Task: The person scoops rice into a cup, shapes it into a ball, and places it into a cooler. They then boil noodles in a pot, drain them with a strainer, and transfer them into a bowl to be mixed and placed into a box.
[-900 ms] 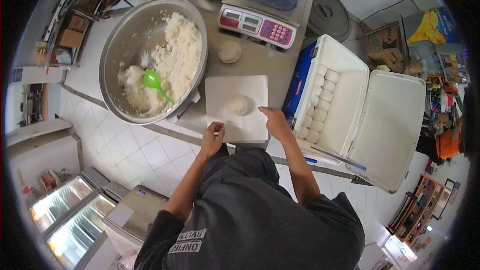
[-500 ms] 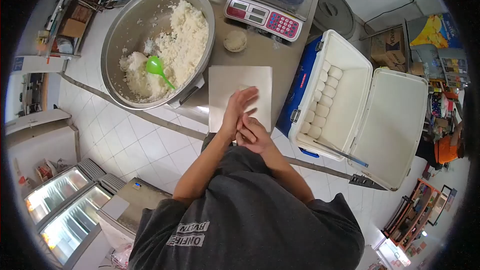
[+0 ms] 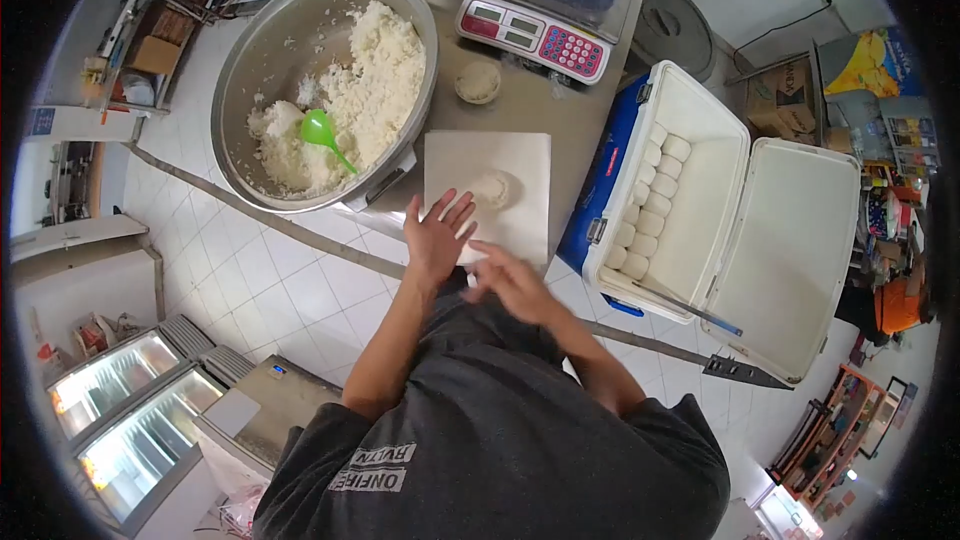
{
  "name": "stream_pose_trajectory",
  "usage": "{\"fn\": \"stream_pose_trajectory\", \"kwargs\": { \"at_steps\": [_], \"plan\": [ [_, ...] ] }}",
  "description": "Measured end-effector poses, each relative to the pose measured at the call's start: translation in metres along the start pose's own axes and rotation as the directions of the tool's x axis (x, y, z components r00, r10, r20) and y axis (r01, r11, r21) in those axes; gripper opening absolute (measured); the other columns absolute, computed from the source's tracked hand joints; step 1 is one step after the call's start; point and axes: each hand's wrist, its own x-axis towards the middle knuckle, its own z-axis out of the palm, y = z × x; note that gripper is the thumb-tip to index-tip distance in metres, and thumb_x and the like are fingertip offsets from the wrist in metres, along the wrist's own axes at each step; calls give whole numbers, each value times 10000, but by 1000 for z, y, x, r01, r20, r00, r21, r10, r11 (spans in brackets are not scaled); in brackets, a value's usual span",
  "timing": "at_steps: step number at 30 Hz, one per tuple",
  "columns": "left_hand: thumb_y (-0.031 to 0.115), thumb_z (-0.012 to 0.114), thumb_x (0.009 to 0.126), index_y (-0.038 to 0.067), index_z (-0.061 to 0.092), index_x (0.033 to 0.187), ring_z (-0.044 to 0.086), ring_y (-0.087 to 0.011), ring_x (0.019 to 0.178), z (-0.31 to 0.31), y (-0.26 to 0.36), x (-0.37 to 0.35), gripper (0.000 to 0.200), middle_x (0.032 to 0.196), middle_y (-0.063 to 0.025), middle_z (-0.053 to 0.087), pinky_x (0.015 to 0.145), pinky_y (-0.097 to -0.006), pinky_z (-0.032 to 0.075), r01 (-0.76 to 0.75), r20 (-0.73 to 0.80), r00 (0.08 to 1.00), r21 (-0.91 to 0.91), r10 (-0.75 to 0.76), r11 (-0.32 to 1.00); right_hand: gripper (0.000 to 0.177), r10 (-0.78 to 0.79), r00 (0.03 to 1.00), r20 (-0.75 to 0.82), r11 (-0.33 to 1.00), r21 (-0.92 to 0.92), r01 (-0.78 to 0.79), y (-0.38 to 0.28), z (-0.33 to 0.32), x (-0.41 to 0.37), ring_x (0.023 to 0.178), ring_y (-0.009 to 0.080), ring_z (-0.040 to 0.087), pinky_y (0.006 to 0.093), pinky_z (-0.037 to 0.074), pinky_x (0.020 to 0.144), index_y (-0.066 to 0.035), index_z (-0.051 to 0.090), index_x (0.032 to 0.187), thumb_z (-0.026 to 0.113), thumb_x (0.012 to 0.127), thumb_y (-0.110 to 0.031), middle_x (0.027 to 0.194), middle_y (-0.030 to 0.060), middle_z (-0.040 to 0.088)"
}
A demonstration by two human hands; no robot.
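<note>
My left hand [image 3: 436,242] is held palm up with its fingers spread, and nothing lies on it. Close beside it on the right, my right hand [image 3: 510,283] points its fingers toward the left palm; they look apart but are blurred by motion. Just beyond both hands, a round portion of white rice [image 3: 492,190] rests on a stack of white paper sheets [image 3: 525,155]. Behind the paper stands a small bowl of rice [image 3: 478,83].
A big metal pot [image 3: 228,125] of cooked rice with a green scoop [image 3: 318,128] stands at the left. A digital scale [image 3: 535,35] sits at the back of the steel table [image 3: 590,120]. At right, an open blue-and-white cooler [image 3: 715,190] holds rows of white rounded packets [image 3: 655,204].
My hands have come apart and drawn back toward my body. The left palm has turned up and opened, and the rice portion on the paper now shows.
</note>
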Motion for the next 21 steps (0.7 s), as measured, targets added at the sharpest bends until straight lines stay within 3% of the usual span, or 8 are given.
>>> {"fn": "stream_pose_trajectory", "kwargs": {
  "at_steps": [2, 3, 4, 5, 6, 8, 13, 21],
  "plan": [
    [503, 365, 978, 29, 447, 1348, 512, -288, 1231, -26, -8, 17, 607, 1319, -171, 559, 1038, -437, 366, -60, -75, 995, 100, 68, 993, 296, 551, 834, -28, 802, -257, -539, 4, -35, 18, 1094, 298, 595, 405, 471, 902, -55, 638, 1168, 589, 948, -248, 1245, 232, 579],
    [453, 408, 980, 13, 498, 1277, 548, -287, 1167, -41, -15, 28, 539, 1250, -158, 598, 980, -424, 409, -174, -84, 963, 528, 255, 831, 265, 391, 915, -99, 747, -546, -379, 19, -46, 25, 1030, 299, 605, 413, 482, 867, -55, 655, 1091, 622, 909, -244, 1125, 212, 613],
    [403, 452, 982, -3, 549, 1207, 584, -285, 1104, -47, -20, 32, 474, 1180, -144, 637, 921, -411, 452, -219, -9, 906, 846, 423, 486, 237, 209, 972, -106, 581, -786, -210, 41, -54, 30, 965, 299, 616, 420, 494, 832, -54, 672, 1014, 656, 869, -240, 1006, 192, 646],
    [294, 548, 950, -27, 602, 1064, 606, -309, 1000, -44, -22, 30, 345, 1049, -147, 664, 849, -394, 477, -206, 73, 871, 952, 486, 226, 237, 209, 972, -106, 577, -789, -211, 60, -62, 34, 965, 299, 616, 420, 494, 832, -54, 672, 1014, 656, 869, -240, 1006, 192, 646],
    [294, 548, 950, -27, 602, 1064, 606, -309, 1000, -53, -25, 31, 345, 1049, -147, 664, 849, -394, 477, -207, 73, 872, 951, 484, 228, 262, 133, 991, -6, 515, -854, -74, 79, -68, 37, 931, 303, 602, 421, 487, 831, -71, 679, 969, 715, 788, -256, 919, 153, 633],
    [184, 627, 871, -28, 610, 1009, 596, -363, 943, -75, -24, 39, 254, 985, -210, 635, 840, -425, 478, -413, 495, 769, 868, 406, -275, 298, 60, 993, 104, 440, -895, 67, 109, -77, 51, 896, 306, 589, 422, 480, 831, -87, 686, 924, 775, 707, -272, 832, 113, 621],
    [193, 675, 830, -27, 604, 1021, 554, -400, 988, -59, -15, 17, 299, 989, -228, 601, 863, -460, 469, -484, 631, 702, 763, 330, -429, 224, 230, 961, 156, 604, -797, -15, 105, -93, 65, 934, 324, 586, 428, 470, 840, -68, 696, 813, 734, 740, -276, 879, 133, 618],
    [188, 720, 788, 37, 632, 1012, 556, -350, 1009, -58, -6, 0, 284, 1040, -140, 582, 889, -449, 461, -501, 723, 669, 610, 173, -614, 248, 172, 984, 48, 549, -834, -55, 86, -83, 48, 995, 304, 578, 419, 464, 847, -49, 692, 862, 646, 848, -292, 946, 134, 627]
  ]
}}
